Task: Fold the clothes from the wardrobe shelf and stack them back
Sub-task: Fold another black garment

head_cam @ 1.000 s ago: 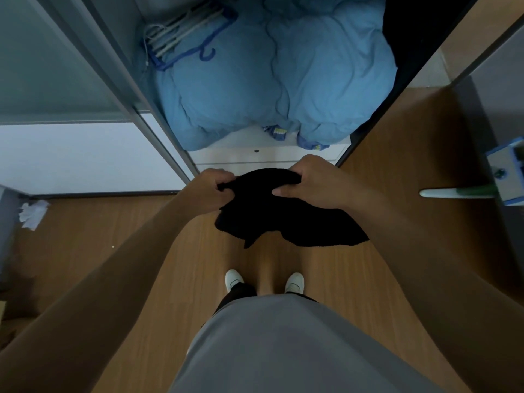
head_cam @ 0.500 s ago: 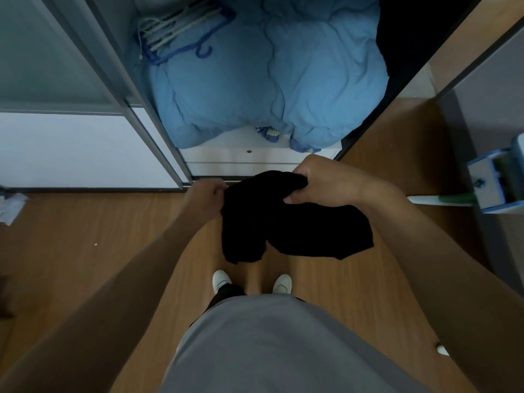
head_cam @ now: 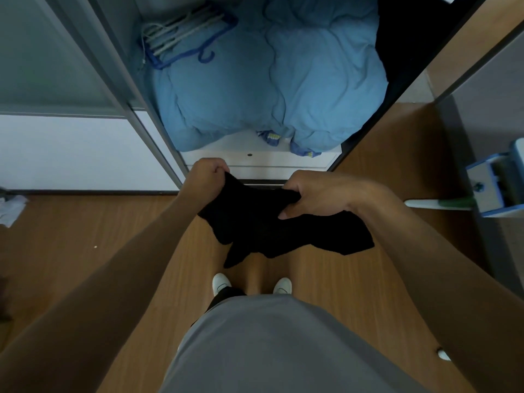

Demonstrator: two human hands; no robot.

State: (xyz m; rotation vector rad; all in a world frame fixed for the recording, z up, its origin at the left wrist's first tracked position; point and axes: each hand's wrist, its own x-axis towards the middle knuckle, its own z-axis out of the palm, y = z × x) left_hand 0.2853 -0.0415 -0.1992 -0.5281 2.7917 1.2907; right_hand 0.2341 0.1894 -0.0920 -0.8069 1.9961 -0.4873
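Note:
A black garment [head_cam: 272,228] hangs in the air in front of me, above the wooden floor and just short of the open wardrobe. My left hand [head_cam: 208,173] is closed on its upper left edge. My right hand [head_cam: 314,195] grips its upper right part, fingers curled over the cloth. The fabric sags between the hands and droops below them, crumpled, with one flap trailing to the right. The white wardrobe shelf [head_cam: 261,158] lies just beyond my hands.
A bulky light blue duvet [head_cam: 272,80] fills the shelf, with white and blue hangers [head_cam: 184,32] on its top left. The wardrobe's sliding door frame [head_cam: 141,109] stands at left. A blue and white mop head [head_cam: 499,182] sits at right. My white shoes [head_cam: 252,283] are below.
My hands have moved apart, the left one up and to the left, spreading the black garment wider between them. The view has shifted slightly toward the wardrobe.

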